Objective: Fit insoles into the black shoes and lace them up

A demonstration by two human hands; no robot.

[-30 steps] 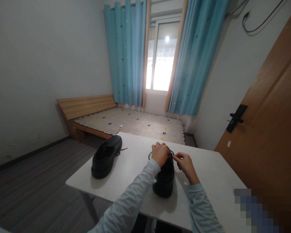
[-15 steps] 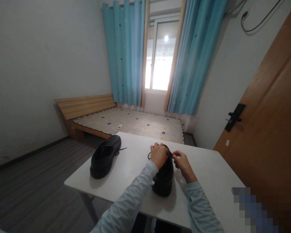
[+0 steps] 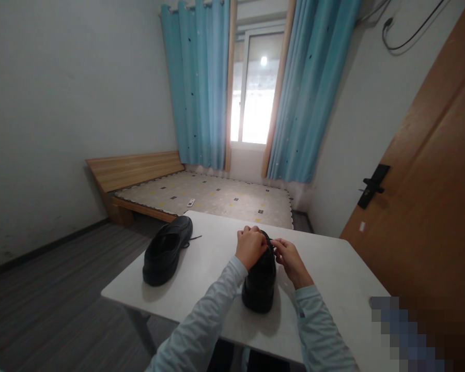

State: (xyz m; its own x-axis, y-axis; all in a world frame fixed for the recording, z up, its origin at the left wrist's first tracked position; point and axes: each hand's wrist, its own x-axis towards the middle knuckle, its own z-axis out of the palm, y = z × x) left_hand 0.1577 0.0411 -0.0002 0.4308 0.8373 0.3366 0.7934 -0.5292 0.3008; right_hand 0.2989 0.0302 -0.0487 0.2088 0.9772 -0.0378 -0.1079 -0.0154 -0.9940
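A black lace-up shoe [image 3: 260, 284] stands on the white table [image 3: 333, 279], heel toward me. My left hand [image 3: 250, 247] is closed over its laced front, fingers curled on the lace. My right hand [image 3: 289, 258] pinches the lace just to the right, touching the shoe's top. The lace itself is mostly hidden under my fingers. A second black shoe [image 3: 165, 250] lies apart at the table's left, its lace end trailing loose to the right.
A low wooden bed [image 3: 201, 194] with a patterned mat stands behind the table, under a window with blue curtains [image 3: 306, 93]. A brown door [image 3: 430, 196] with a black handle is at the right. Grey floor lies to the left.
My right hand has moved left toward my left hand, and the two now meet over the shoe's laces. The lace loop seen left of the shoe has gone from sight.
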